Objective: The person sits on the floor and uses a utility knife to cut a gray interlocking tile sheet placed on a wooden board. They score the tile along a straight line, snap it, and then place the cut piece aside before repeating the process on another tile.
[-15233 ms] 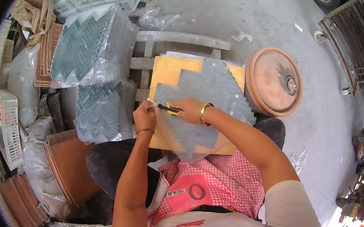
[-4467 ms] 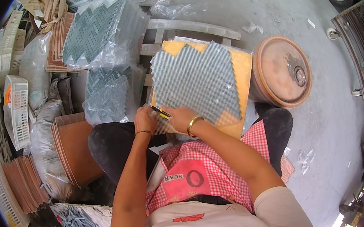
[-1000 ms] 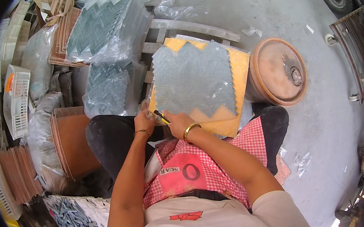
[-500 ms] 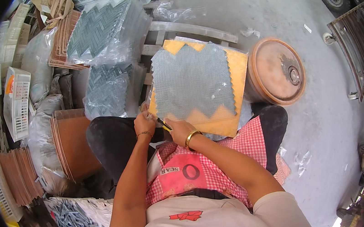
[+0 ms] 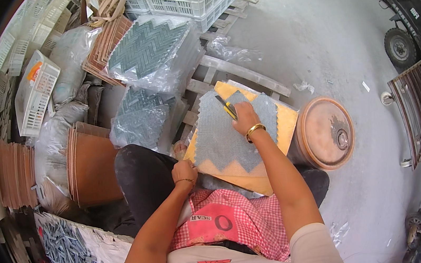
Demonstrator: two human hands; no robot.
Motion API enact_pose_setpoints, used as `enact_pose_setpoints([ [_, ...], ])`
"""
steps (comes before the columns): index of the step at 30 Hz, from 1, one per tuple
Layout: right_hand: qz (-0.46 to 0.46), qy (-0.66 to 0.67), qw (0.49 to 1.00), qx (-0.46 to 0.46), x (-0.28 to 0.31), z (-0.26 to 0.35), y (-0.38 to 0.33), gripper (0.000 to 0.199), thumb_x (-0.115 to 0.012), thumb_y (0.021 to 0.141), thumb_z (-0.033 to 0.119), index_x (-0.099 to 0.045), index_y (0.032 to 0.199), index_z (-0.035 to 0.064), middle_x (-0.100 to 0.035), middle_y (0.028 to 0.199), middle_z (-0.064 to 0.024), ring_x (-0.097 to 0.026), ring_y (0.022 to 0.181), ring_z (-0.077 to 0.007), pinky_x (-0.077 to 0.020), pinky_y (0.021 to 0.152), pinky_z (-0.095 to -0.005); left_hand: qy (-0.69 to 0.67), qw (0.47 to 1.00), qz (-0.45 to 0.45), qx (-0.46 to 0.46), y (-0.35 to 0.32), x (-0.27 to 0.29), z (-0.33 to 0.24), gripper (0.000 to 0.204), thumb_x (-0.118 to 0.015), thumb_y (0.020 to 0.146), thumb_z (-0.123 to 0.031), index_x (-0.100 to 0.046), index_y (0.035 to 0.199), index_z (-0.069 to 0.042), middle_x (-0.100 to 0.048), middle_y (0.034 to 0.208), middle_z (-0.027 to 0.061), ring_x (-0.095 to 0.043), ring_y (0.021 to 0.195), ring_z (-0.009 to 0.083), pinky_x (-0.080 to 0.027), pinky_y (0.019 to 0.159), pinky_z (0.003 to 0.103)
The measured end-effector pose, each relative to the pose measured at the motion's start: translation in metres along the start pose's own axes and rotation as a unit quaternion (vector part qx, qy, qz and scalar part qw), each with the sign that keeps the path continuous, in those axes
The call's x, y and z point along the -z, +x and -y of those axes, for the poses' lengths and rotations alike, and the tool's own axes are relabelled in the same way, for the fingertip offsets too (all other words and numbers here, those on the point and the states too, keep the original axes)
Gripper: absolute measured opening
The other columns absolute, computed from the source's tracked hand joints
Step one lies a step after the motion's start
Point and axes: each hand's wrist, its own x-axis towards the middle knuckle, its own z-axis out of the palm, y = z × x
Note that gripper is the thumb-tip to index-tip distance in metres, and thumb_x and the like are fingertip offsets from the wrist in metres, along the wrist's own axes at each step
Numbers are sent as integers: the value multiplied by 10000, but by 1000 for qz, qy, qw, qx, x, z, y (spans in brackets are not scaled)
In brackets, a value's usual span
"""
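Note:
My right hand [image 5: 245, 118] is closed round a yellow-and-black utility knife [image 5: 228, 108], above the upper middle of a grey mesh-backed mosaic sheet [image 5: 232, 136]. The sheet has zigzag ends and toothed sides. Under it lies a yellow-orange board [image 5: 287, 119], tilted in front of my knees. My left hand [image 5: 183, 172] is curled closed by the lower left corner of the sheet and board. Whatever is in its fingers, if anything, is hidden.
Plastic-wrapped stacks of herringbone tile sheets [image 5: 149, 49] stand at the far left, beside a wooden pallet [image 5: 245, 71]. A rusty round drum [image 5: 326, 133] is at my right. Brown boards [image 5: 92, 165] and a sack of loose tile strips [image 5: 69, 251] are at my left.
My right hand has moved away from my left, up and right over the sheet, carrying the knife. The left stays near the sheet's lower left corner. The whole view has shifted.

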Motion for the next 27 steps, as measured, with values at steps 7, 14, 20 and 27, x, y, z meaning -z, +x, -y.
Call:
enact_pose_setpoints([
  [7, 16, -65, 992, 109, -6, -57, 21, 422, -672, 584, 178, -526, 956, 44, -311, 1271, -216, -338, 1145, -331, -291, 945, -400, -76, 996, -54, 12, -8, -1, -6, 106, -564, 666, -117, -605, 724, -39, -536, 878, 143, -555, 773, 346, -453, 668, 405],
  [14, -45, -84, 995, -32, -4, -68, -53, 422, -679, 578, 175, -509, 923, 2, -318, 1249, -252, -391, 1076, -360, -336, 899, -400, -119, 975, -163, -92, 38, -5, -7, 97, -499, 690, -56, -590, 698, -24, -520, 848, 162, -551, 782, 349, -447, 678, 410],
  [20, -69, -26, 990, -119, 9, -89, -127, 370, -643, 641, 134, -458, 916, -30, -446, 1088, -294, -462, 959, -410, -387, 830, -416, -30, 969, -92, -227, 110, 12, -64, 88, -491, 688, -6, -573, 717, -12, -512, 883, 127, -534, 817, 320, -455, 701, 384],
  [27, -34, 202, 955, -216, 25, -17, -105, 367, -565, 767, 187, -396, 1027, -11, -574, 656, -189, -592, 510, -234, -461, 472, -327, -10, 953, 4, -302, 115, 34, -64, 60, -470, 724, -72, -527, 739, -87, -498, 861, 59, -495, 842, 292, -440, 678, 373],
])
